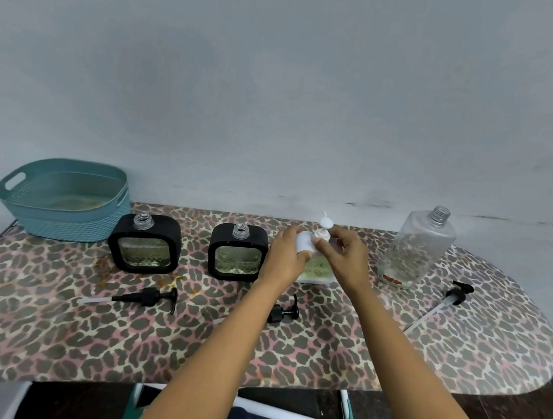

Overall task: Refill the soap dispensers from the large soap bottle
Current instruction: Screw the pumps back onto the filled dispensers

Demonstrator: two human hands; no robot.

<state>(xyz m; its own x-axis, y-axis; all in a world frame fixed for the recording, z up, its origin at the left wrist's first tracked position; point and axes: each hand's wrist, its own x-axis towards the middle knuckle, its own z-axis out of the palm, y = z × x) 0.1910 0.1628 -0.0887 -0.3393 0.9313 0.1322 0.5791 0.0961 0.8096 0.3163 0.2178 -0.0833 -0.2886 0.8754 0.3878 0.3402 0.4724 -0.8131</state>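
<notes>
Turning the collar of the pump (324, 222) on the white dispenser (305, 244).
The left hand (284, 256) grips the dispenser, which stands on the surface (47, 331) between a black dispenser (237, 252) and the big bottle (416, 251). The right hand (345, 255) pinches the collar with curled fingers. Keep the body upright and twist only the collar.

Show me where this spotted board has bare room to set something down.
Bare: the wide near strip of the board, in front of the two black pumps, and its rounded right end beyond the long-tubed pump. Crowded: the back row, basket to large bottle.
</notes>
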